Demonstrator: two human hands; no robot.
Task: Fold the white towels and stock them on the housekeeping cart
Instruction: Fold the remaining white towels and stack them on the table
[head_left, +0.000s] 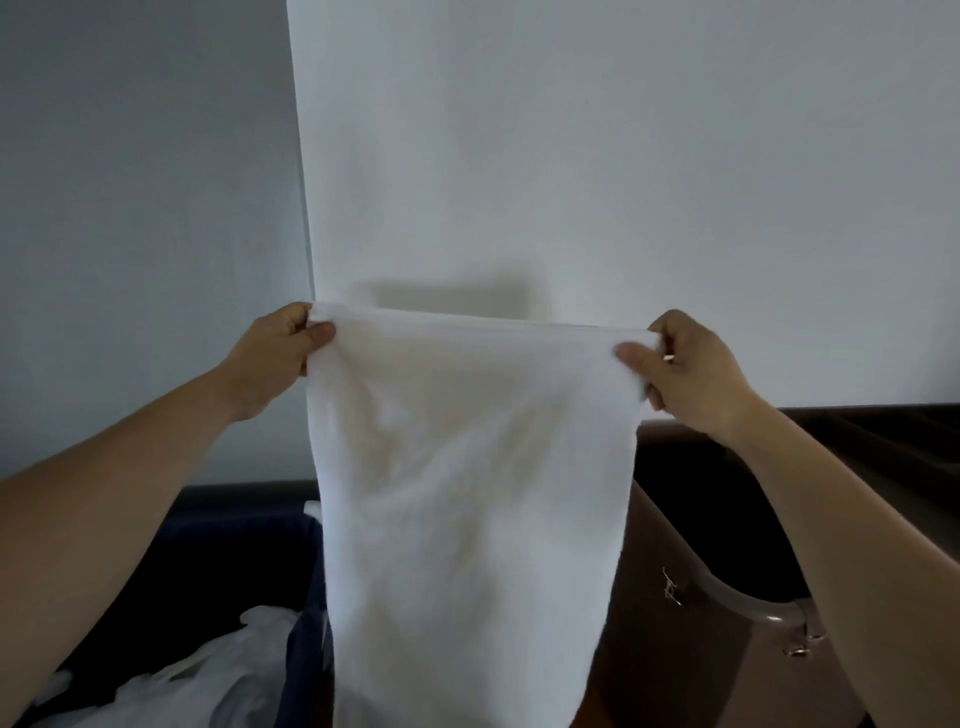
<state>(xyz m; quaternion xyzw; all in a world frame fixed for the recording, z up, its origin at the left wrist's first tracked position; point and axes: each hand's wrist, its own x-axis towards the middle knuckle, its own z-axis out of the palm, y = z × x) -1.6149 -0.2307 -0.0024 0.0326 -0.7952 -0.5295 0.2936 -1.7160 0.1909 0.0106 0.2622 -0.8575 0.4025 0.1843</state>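
Head view: I hold a white towel (467, 467) up by its top corners.
Soft, limp and light, it hangs; left hand (275, 358) and right hand (685, 369) each pinch a corner.

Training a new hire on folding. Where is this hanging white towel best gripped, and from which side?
At its two top corners, coming in from the outer sides. The white towel hangs from a taut top edge; the left hand and right hand pinch those corners, thumbs on the near face, so the cloth drops straight.
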